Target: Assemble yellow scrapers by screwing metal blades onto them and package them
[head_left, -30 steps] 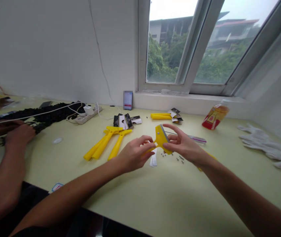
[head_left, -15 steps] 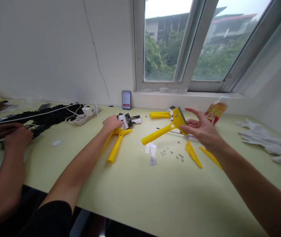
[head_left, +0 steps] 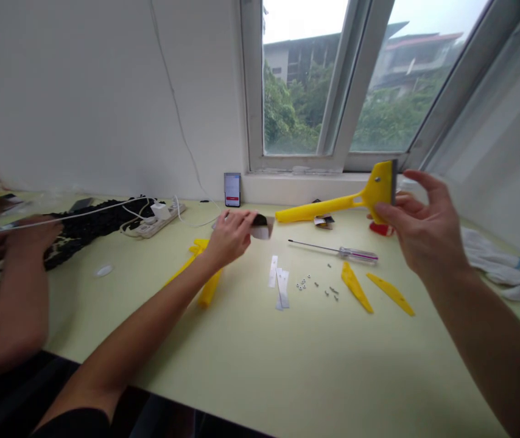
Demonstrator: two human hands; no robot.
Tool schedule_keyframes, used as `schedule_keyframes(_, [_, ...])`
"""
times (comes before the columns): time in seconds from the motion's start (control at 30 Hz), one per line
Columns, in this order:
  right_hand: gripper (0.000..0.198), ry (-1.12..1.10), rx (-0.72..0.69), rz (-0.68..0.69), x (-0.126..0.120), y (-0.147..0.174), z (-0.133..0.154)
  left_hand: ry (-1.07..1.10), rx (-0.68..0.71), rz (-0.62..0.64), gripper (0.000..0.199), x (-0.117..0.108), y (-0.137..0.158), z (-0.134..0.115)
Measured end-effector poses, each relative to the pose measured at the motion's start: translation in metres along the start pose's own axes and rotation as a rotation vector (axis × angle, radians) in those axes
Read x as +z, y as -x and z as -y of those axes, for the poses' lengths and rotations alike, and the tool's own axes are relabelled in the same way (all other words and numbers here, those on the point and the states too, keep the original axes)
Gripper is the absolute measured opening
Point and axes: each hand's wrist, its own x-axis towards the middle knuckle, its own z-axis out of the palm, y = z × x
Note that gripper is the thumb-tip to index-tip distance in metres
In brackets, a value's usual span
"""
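My right hand (head_left: 418,222) is raised on the right, closed on a yellow scraper (head_left: 374,190). It pinches the head by the grey blade edge, and the long handle points left. My left hand (head_left: 230,237) is closed over a small black-and-white cardboard sleeve (head_left: 263,227), which sticks out to the right of its fingers. Beneath my left wrist lie more yellow scraper handles (head_left: 209,292), partly hidden by the arm. A screwdriver (head_left: 355,254) with a clear handle rests between the two hands.
White blade strips (head_left: 281,289), small nuts (head_left: 303,282), screws (head_left: 332,291) and two yellow plates (head_left: 355,289) lie mid-table. A phone (head_left: 232,190) stands by the wall. White gloves (head_left: 497,261) are at right, a power strip (head_left: 162,220) at left. Another person's arms (head_left: 25,274) work beside a black pile.
My right hand has lifted the scraper up and to the right, uncovering the screwdriver. My left hand has shifted right, onto the cardboard sleeve. The view has moved slightly.
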Motion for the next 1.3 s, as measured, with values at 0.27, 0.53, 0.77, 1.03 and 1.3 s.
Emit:
schedule_keyframes(0.27, [0.071,0.062,0.063,0.142,0.011,0.015,0.012,0.254,0.34,-0.203,0.054,0.002,0.046,-0.044])
schedule_keyframes(0.53, [0.07,0.199,0.136,0.308,0.019,0.026,0.012,0.271,0.365,-0.193,0.057,-0.004,0.043,-0.052])
schedule_keyframes(0.77, [0.068,0.215,0.174,0.3,0.019,0.023,0.01,0.28,0.485,-0.125,0.044,-0.006,0.046,-0.057])
schedule_keyframes(1.03, [0.077,0.109,0.394,0.354,0.009,0.01,-0.01,0.386,0.531,-0.123,0.041,-0.016,0.046,-0.061])
schedule_keyframes(1.3, [0.077,0.004,0.534,0.343,0.012,0.008,-0.019,0.385,0.561,-0.12,0.05,-0.014,0.046,-0.065])
